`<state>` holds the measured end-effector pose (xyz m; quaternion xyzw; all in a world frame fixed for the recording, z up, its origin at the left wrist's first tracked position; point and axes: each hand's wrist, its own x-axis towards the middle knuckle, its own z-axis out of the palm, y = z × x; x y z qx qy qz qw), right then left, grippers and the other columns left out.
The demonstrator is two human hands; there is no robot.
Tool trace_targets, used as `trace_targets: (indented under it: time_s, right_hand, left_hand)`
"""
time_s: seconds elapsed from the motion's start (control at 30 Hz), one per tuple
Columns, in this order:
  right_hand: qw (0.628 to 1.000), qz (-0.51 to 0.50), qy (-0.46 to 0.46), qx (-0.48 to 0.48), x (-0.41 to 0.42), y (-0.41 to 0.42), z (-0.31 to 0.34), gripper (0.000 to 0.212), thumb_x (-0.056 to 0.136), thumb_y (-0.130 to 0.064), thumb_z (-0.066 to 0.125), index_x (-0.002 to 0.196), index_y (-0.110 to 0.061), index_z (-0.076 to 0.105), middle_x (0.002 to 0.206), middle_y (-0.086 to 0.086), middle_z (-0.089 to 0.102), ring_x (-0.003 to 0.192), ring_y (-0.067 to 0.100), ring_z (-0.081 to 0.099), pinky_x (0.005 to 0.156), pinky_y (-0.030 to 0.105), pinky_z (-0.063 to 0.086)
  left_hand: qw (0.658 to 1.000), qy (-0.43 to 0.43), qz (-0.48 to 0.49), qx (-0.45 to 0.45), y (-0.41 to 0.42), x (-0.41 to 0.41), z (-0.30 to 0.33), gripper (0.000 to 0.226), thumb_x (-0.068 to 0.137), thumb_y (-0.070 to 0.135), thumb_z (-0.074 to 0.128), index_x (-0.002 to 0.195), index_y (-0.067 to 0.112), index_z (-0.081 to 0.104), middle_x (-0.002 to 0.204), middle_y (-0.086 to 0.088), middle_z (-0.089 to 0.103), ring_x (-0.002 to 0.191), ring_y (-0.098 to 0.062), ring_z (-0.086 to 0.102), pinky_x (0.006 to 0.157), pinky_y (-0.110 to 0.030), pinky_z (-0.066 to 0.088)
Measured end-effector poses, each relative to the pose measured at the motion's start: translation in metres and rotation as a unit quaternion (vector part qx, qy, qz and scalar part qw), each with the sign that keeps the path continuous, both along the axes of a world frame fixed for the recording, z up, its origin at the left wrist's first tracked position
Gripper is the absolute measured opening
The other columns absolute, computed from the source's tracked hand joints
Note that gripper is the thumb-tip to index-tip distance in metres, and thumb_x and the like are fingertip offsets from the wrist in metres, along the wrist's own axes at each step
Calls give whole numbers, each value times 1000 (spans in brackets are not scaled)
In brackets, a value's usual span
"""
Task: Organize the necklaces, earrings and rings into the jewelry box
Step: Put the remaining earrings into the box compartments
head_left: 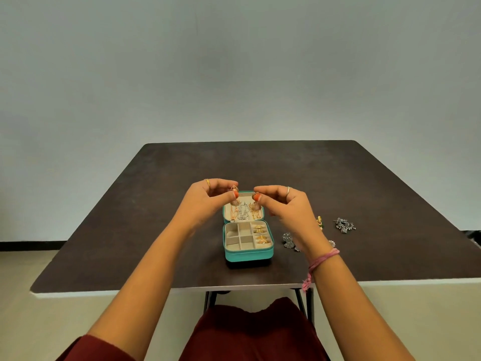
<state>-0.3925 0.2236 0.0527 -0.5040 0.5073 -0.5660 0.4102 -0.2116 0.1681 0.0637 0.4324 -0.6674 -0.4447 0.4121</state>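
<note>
Dark brown and matte, the surface point(182, 217) is set against a plain pale wall point(234, 61). At the centre, the fingers point(229, 195) of the left hand point(205, 201) are pinched narrowly on a gold dangling earring point(235, 198), and those of the right hand point(286, 207) are pinched the same way on its matching earring point(255, 204). Both earrings are held upright above the raised lid of the jewelry box point(247, 254), their bell-shaped drops hanging in front of the lid's beige lining. A gold ring is worn on the left hand and a silver one on the right; a pink thread bracelet point(322, 259) is tied round the right wrist.

Chains point(243, 212) of silver and gold are hung inside the lid. Below, the teal box is open toward the person, divided into small beige compartments; gold rings point(261, 234) are seated in the padded rolls on its right side, at 3 o'clock within the tray.

On the surface at 3 o'clock from the box, silver earrings point(289, 241) lie near it, partly hidden by the right wrist. Farther out, a small gold and green earring point(319, 222) and a dark silver earring point(345, 225) are spread apart from each other.

Dark red clothing point(247, 334) is seen at 6 o'clock, under the near edge.
</note>
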Motion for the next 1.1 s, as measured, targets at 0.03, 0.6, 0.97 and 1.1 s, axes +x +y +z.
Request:
trace_targets:
  time_s: [0.03,0.6,0.97,1.1]
  right_hand:
    - [999,-3,-32,7,3,0,-3,19,85,-9,68,103,-9,71,92,6,74,78,2,69,59,13,49]
    - [985,-4,-160,60,28,18,-47,16,84,-11,69,100,-13,73,99,6,74,93,16,70,77,24,54]
    - [991,-13,-128,21,31,20,-52,16,85,-9,68,101,-13,72,101,6,74,97,15,69,75,19,53]
    - [993,-17,-118,18,31,20,-53,16,86,-10,67,101,-13,72,99,5,74,96,15,69,76,20,53]
  left_hand:
    - [1000,-9,3,-2,0,3,-2,19,86,13,69,101,23,70,94,3,73,87,1,67,67,-12,52]
    - [988,-133,-57,49,20,32,-28,21,76,20,78,95,21,69,91,3,73,87,-12,69,81,-27,57]
    - [977,-210,12,45,55,21,-52,14,82,27,72,87,38,66,84,19,69,82,8,63,69,-10,49]
    - [976,-215,40,26,62,19,-58,11,88,29,66,96,36,68,85,21,66,83,7,61,68,-9,49]
